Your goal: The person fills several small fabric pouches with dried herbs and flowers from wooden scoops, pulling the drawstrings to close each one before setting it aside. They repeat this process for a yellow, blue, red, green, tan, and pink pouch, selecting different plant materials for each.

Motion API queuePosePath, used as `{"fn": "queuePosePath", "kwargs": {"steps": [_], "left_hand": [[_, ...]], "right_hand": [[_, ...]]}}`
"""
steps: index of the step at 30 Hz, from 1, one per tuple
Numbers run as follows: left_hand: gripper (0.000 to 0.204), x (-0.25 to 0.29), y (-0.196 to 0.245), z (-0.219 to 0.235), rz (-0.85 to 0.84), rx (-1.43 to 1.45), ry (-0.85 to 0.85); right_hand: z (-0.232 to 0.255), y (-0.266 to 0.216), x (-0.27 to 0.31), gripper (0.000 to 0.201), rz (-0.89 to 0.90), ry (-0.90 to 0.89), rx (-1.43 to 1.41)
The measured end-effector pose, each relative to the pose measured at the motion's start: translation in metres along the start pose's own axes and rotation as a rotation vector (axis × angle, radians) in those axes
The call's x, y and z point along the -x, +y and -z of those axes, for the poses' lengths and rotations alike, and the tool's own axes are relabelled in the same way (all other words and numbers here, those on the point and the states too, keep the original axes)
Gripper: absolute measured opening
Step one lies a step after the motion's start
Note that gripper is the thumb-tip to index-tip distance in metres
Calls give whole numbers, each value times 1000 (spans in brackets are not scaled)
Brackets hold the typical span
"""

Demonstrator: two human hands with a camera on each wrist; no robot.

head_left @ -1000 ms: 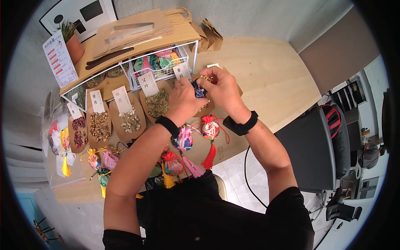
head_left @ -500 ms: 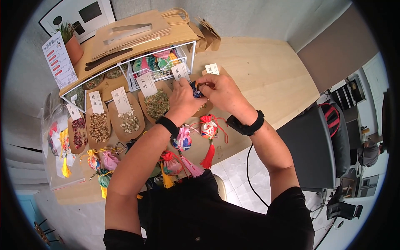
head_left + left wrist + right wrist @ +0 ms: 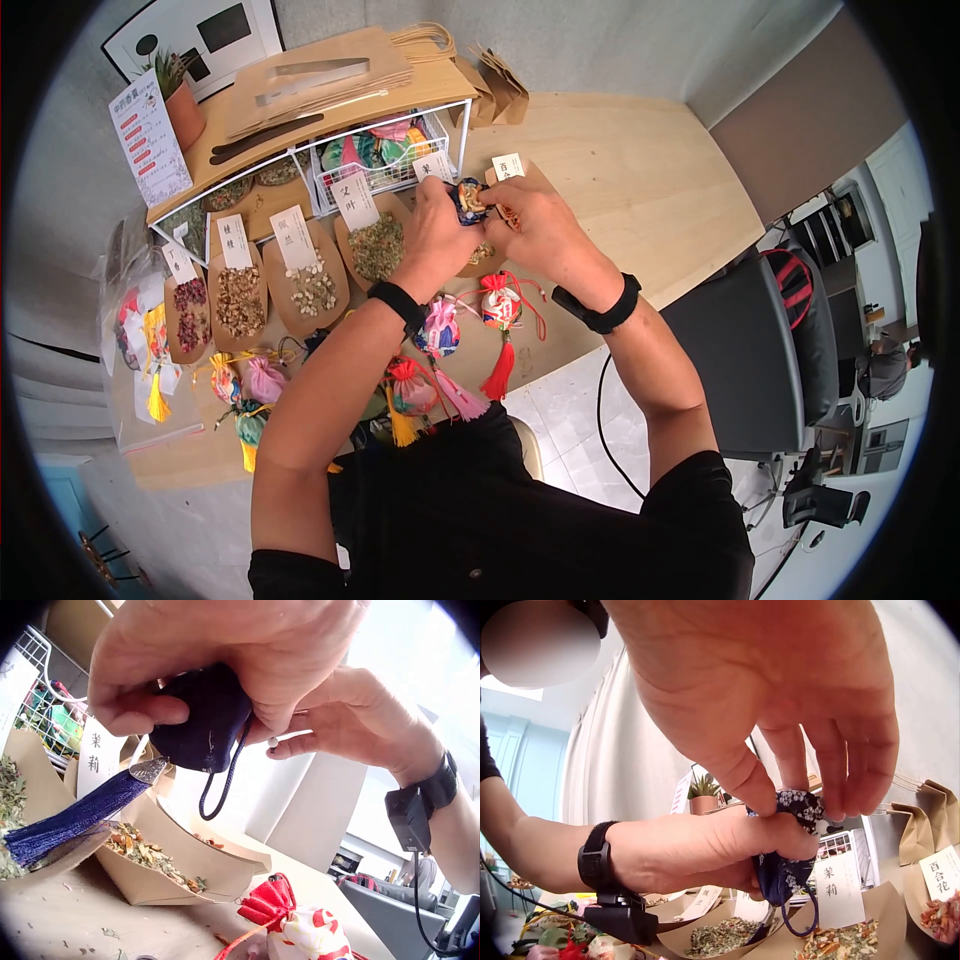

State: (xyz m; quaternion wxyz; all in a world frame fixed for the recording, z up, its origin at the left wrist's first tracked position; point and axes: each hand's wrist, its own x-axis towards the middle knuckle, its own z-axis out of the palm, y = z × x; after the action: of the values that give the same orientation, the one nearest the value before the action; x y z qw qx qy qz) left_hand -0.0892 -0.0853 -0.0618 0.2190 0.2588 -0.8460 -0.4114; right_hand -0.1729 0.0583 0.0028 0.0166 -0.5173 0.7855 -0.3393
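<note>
A navy sachet pouch (image 3: 472,207) patterned with small white flowers has its mouth open, and pale dried pieces show inside it in the head view. My left hand (image 3: 437,238) grips the pouch (image 3: 202,720) by its body. A dark cord loop (image 3: 224,784) and a blue tassel (image 3: 82,810) hang below. My right hand (image 3: 545,232) is at the pouch's mouth; in the right wrist view its thumb (image 3: 761,796) and forefinger lie on either side of the rim of the pouch (image 3: 799,806). Below is the paper tray of jasmine-labelled dried bits (image 3: 154,859).
More paper trays of dried herbs (image 3: 377,250) with labels stand in a row to the left. Finished sachets with tassels (image 3: 500,305) lie along the near edge. A wooden shelf (image 3: 310,125) with a wire basket (image 3: 385,160) stands behind; paper bags (image 3: 500,90) are beside it.
The pouch's mouth has turned up to show its contents. My right hand has lowered from above the pouch to its right side, and the lily tray's label has come into view.
</note>
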Motion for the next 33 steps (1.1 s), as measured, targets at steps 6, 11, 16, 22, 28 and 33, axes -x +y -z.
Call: {"fn": "queuePosePath", "kwargs": {"steps": [6, 11, 16, 22, 28, 33], "left_hand": [[62, 7, -9, -6, -135, -51, -61], [68, 11, -6, 5, -82, -16, -70], [68, 17, 5, 14, -73, 16, -50], [71, 32, 25, 24, -98, 17, -84], [86, 56, 8, 25, -195, 15, -1], [85, 77, 32, 17, -34, 106, -10]], "right_hand": [[6, -4, 3, 39, -41, -180, 93], [11, -18, 8, 33, -114, -63, -93], [13, -28, 12, 25, -129, -75, -196], [12, -29, 18, 18, -137, -56, -130], [18, -30, 29, 12, 105, 177, -137], [14, -45, 42, 18, 211, 225, -60]]}}
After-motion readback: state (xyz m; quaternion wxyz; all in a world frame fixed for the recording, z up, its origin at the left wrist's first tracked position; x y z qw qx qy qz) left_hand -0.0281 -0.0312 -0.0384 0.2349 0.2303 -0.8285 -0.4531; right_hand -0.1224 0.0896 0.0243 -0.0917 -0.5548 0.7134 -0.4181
